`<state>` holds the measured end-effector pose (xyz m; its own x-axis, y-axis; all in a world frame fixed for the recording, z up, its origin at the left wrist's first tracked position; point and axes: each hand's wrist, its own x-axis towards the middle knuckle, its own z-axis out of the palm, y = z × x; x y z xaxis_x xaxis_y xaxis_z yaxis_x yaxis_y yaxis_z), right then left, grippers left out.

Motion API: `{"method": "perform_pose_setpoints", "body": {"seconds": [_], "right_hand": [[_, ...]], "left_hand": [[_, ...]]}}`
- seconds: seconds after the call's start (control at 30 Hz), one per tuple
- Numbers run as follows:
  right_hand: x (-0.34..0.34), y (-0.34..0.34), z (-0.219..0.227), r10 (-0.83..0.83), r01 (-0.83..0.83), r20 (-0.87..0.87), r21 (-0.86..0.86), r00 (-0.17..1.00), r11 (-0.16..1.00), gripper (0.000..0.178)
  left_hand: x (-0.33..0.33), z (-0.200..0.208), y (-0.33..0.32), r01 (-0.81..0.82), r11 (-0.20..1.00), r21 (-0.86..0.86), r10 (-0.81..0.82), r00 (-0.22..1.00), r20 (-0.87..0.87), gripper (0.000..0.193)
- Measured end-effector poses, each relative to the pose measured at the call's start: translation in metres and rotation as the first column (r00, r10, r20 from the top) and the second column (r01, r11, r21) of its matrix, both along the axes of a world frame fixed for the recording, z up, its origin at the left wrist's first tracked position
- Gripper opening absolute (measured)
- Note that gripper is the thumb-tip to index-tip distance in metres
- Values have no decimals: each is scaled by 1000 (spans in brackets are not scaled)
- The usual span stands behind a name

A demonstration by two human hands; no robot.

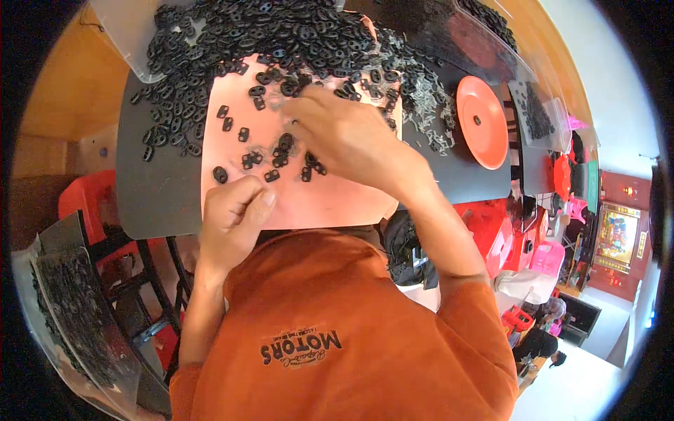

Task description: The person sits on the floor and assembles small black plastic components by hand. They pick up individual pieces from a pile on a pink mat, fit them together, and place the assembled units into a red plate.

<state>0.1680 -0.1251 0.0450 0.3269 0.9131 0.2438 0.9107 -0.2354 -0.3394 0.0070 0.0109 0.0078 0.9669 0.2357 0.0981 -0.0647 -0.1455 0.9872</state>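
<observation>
In the head view, my left hand (233, 214) is at the lower left of the pink sheet (330, 208) on the desk (158, 196), fingers curled narrow; I cannot tell whether they hold anything. My right hand (335, 130) is over small black pieces (243, 134) scattered on the sheet, its bent fingers blurred, their grip hidden. A large black heap (274, 35) lies beyond, left of an orange plate (483, 144).

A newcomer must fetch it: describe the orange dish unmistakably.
Find the dark table, then its pink sheet. Go right, past the strewn clear pieces, to the orange dish. Unlike those tiny pieces, it's broad and round, with one dark spot near its middle.
</observation>
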Motion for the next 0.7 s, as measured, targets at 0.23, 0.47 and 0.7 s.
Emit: {"method": "perform_pose_setpoints", "body": {"seconds": [0.23, 0.47, 0.7], "right_hand": [[-3, 31, -2, 179, -168, 111, -102, 978, 981, 28], [0, 31, 1, 110, -105, 21, -182, 994, 978, 19], [7, 84, -12, 187, -177, 83, -118, 979, 977, 21]], "left_hand": [[0, -3, 1, 17, 989, 145, -32, 995, 100, 24], [-5, -9, 5, -6, 988, 153, -17, 989, 147, 25], [-3, -14, 4, -34, 989, 147, 5, 981, 194, 26]]}}
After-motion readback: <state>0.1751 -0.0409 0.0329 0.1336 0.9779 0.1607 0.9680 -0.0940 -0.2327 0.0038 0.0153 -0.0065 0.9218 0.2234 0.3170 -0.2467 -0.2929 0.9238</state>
